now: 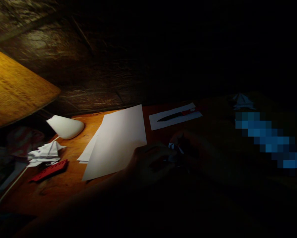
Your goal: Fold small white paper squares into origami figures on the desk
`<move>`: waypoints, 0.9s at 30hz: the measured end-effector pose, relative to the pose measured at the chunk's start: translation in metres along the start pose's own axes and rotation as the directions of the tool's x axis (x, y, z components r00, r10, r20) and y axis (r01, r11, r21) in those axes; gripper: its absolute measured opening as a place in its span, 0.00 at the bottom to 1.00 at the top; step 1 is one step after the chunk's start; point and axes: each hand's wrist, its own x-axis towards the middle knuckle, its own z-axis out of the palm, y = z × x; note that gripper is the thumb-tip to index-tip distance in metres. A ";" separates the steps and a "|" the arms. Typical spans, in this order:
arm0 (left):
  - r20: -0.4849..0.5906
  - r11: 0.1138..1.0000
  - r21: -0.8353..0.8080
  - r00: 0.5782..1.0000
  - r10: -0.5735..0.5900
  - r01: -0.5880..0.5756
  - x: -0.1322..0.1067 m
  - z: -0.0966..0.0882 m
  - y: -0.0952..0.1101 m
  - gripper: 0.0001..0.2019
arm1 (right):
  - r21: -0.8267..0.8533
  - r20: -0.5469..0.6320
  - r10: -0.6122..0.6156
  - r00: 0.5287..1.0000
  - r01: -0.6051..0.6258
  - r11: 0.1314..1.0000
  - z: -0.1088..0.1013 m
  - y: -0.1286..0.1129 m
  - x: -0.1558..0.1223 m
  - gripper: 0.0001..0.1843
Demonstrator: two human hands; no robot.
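Observation:
The scene is very dark. My left hand (150, 162) and my right hand (190, 145) meet at the middle of a wooden table (71, 185), both closed round a small folded piece of paper (174, 148). Only a pale corner of that paper shows between the fingers. White paper sheets (116, 142) lie just left of my left hand. A dark-bladed knife with a red handle (179, 114) rests on a white paper strip (175, 116) beyond my hands.
A white desk lamp (65, 126) lights the table's left part. Beside it lie a folded paper figure (45, 152) and a red flat object (49, 170). Another paper figure (242, 100) sits far right. A wooden surface (11, 89) juts in top left.

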 end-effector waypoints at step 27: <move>0.005 0.992 0.125 1.000 0.016 -0.016 -0.002 0.001 0.005 0.16 | -0.155 -0.005 -0.055 0.998 0.053 0.986 0.002 0.003 -0.005 0.13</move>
